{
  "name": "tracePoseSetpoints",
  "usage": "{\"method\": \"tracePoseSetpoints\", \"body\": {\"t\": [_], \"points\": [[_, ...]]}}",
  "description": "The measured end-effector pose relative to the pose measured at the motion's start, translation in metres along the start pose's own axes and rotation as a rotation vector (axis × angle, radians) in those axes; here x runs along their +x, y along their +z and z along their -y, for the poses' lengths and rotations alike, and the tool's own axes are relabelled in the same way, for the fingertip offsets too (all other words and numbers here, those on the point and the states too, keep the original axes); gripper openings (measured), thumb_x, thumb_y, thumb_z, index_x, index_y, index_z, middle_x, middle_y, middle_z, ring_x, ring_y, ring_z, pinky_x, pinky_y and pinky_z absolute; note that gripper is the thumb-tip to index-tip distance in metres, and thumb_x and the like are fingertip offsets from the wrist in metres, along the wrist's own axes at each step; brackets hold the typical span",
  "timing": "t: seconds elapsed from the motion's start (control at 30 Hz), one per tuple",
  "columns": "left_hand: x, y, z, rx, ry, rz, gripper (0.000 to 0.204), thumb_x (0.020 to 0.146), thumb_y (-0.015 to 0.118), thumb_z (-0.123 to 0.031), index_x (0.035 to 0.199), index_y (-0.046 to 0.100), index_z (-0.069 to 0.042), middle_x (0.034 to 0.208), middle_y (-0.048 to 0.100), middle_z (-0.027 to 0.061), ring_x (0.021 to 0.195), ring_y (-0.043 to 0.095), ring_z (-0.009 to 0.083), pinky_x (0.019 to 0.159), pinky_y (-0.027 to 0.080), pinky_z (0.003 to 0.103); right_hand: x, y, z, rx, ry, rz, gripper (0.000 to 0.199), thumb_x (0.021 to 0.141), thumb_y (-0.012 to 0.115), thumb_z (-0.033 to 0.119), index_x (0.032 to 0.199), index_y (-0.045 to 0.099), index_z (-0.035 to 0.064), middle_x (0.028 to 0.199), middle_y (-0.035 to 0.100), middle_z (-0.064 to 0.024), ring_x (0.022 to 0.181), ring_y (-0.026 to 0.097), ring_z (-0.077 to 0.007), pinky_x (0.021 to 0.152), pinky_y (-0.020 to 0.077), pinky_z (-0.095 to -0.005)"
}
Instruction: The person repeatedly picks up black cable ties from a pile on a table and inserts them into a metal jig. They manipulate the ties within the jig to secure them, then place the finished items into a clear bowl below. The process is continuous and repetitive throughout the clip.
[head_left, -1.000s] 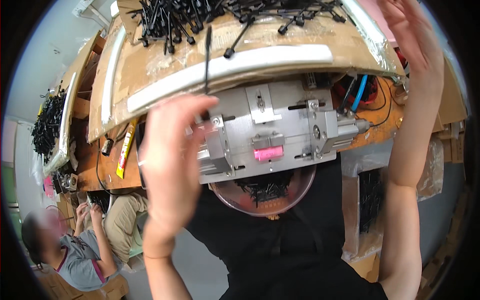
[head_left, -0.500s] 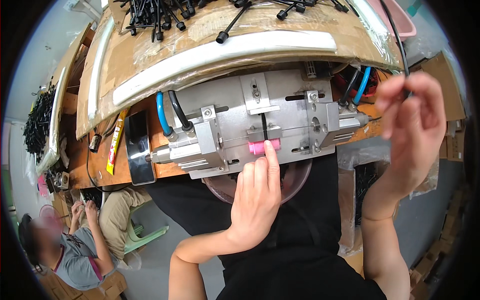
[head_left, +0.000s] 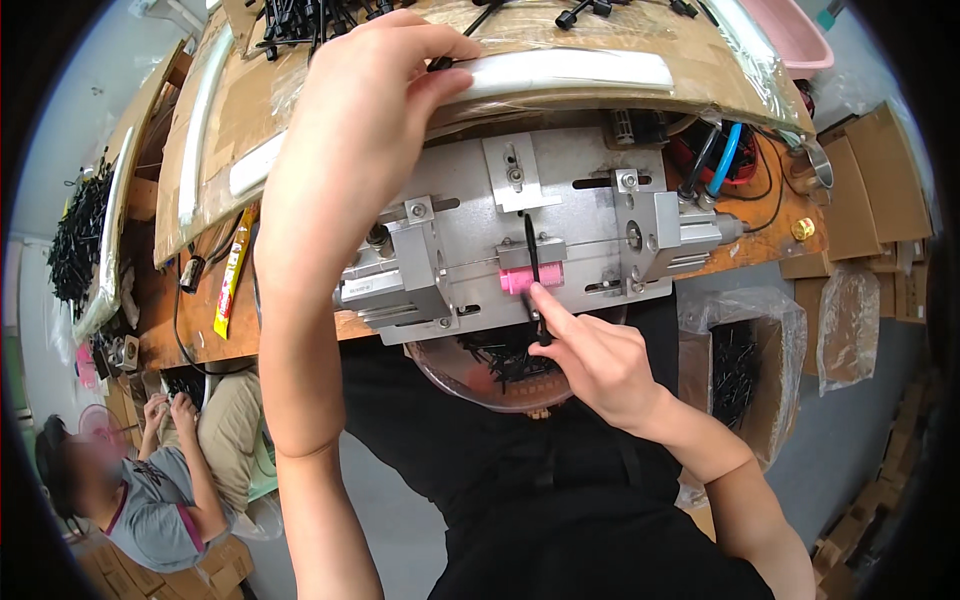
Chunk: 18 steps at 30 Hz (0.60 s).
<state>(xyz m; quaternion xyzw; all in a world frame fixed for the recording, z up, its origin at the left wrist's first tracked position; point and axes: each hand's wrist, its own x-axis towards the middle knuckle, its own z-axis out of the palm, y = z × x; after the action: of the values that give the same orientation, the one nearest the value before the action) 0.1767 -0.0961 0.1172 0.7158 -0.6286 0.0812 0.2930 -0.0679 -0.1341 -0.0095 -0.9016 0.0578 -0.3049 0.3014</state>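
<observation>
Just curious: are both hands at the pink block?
No: the right hand is there, but the left hand is up at the cardboard.

1. Left hand [head_left: 365,110] covers the middle of the white strip [head_left: 580,72]; its forearm hides part of the metal fixture [head_left: 470,225] and leaves the frame below.
2. Black piece [head_left: 440,64] by left fingers: partly covered, grip unclear.
3. Black stem [head_left: 531,238]: lower end blurred, partly behind the fingers of the right hand [head_left: 605,365] pinching it.
4. Bowl [head_left: 435,368]: far side under the fixture.
5. Black pile [head_left: 320,20], pink basin [head_left: 800,42]: cut by top edge.
6. Co-worker [head_left: 160,505]: face blurred; handwork too small to identify.
</observation>
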Motion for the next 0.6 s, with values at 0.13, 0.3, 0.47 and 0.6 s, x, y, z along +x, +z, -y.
{"method": "tracePoseSetpoints", "body": {"t": [0.13, 0.3, 0.47, 0.6], "points": [[-0.019, 0.004, -0.007, -0.004, -0.019, -0.159, 0.026, 0.083, 0.067, 0.002, 0.107, 0.072, -0.006, 0.092, 0.065, 0.0068, 0.080, 0.062, 0.0185, 0.074, 0.049, 0.029, 0.001, 0.000, 0.001, -0.024, 0.048, 0.020, 0.064, 0.076, 0.076, 0.002, 0.135, 0.052, -0.0047, 0.072, 0.060, -0.0084, 0.059, 0.059, -0.0191, 0.055, 0.0482, -0.0332], [-0.083, 0.025, -0.065, 0.039, -0.116, -0.275, 0.072, 0.065, 0.077, 0.007, 0.134, 0.061, -0.007, 0.084, 0.058, 0.0070, 0.076, 0.054, 0.0176, 0.070, 0.048, 0.032, 0.042, -0.050, -0.005, -0.182, -0.126, 0.053, 0.052, 0.075, 0.077, 0.015, 0.124, 0.062, 0.0024, 0.079, 0.063, -0.0055, 0.068, 0.064, -0.0167, 0.052, 0.0498, -0.0325], [-0.144, 0.066, -0.101, 0.028, -0.143, -0.065, 0.073, 0.068, 0.078, -0.001, 0.136, 0.051, 0.008, 0.088, 0.055, 0.0091, 0.078, 0.051, 0.0245, 0.072, 0.044, 0.037, 0.175, -0.109, -0.052, -0.772, -0.384, -0.237, 0.026, 0.087, 0.067, 0.011, 0.109, 0.061, -0.0010, 0.094, 0.066, -0.0169, 0.083, 0.065, -0.0268, 0.076, 0.0531, -0.0337], [-0.145, 0.091, -0.113, 0.024, -0.204, 0.054, 0.072, 0.073, 0.075, -0.002, 0.138, 0.048, 0.005, 0.093, 0.054, 0.0089, 0.082, 0.051, 0.0251, 0.075, 0.044, 0.037, 0.226, -0.138, -0.062, -0.876, -0.083, 0.245, 0.017, 0.084, 0.062, 0.004, 0.101, 0.062, 0.0025, 0.090, 0.065, -0.0167, 0.086, 0.063, -0.0319, 0.075, 0.0493, -0.0372]]}}
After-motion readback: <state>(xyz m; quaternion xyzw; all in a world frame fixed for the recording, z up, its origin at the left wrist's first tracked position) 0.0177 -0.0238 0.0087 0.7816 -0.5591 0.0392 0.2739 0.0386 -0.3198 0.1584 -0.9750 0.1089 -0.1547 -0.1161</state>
